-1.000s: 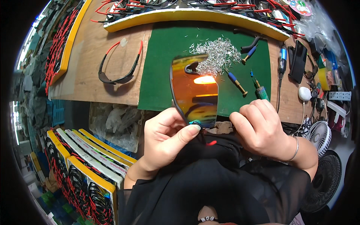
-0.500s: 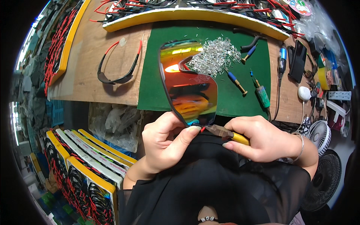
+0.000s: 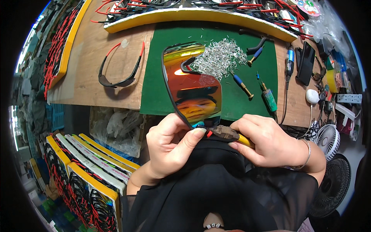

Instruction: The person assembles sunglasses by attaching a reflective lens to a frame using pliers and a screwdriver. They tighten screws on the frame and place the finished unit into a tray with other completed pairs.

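Large sunglasses (image 3: 193, 87) with an orange-red mirrored lens stand on end before me. My left hand (image 3: 170, 145) is closed on their lower corner, its thumb pressed next to a small red piece (image 3: 210, 133). In my right hand (image 3: 266, 141) are pliers (image 3: 226, 132) with yellow handles. Their dark jaws point left and meet the sunglasses' corner beside my left thumb; whether they grip anything there is unclear. Behind the lens, a heap of small silvery pins (image 3: 224, 58) lies on the green mat (image 3: 152, 85).
Blue-handled screwdrivers (image 3: 242, 86), a green-handled tool (image 3: 268, 96) and a phone (image 3: 306, 63) lie to the right. Black-and-red sunglasses (image 3: 135, 73) rest at left. A yellow-edged tray (image 3: 201, 14) of frames spans the back. Fans (image 3: 328, 141) stand at right, stacked frame trays (image 3: 92, 181) at lower left.
The pliers have turned in my right hand and shifted slightly left, so more of their jaws' broad side shows. My left hand keeps its hold on the sunglasses.
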Demonstrator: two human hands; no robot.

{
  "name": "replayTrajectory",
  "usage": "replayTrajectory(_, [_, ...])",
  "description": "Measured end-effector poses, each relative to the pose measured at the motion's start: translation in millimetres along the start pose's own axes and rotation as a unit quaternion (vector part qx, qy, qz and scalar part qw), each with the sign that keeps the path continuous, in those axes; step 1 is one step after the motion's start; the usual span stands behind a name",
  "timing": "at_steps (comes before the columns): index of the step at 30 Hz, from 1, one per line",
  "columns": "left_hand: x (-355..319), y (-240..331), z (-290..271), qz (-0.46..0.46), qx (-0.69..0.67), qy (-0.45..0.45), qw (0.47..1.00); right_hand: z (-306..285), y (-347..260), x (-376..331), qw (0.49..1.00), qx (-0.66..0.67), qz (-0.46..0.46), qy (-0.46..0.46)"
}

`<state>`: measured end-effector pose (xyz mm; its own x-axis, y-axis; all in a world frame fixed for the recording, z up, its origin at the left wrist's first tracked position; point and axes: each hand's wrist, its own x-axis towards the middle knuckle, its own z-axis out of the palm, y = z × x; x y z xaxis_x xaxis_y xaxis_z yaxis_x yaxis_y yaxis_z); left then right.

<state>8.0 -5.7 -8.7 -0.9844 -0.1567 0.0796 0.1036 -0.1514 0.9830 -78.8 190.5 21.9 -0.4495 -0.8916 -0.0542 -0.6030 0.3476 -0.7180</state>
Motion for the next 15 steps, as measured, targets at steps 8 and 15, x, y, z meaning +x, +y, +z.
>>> replayTrajectory(8, [-4.2, 6.2, -14.9, -0.017, -0.065, 0.070, 0.995, -0.8, 10.4, -20.0, 0.946, -0.280, -0.090, 0.136])
replayTrajectory(15, [2.5, 1.7, -12.7, 0.041, 0.051, 0.113, 0.991, 24.9, 46.5, -86.5, 0.977, -0.176, 0.115, -0.049])
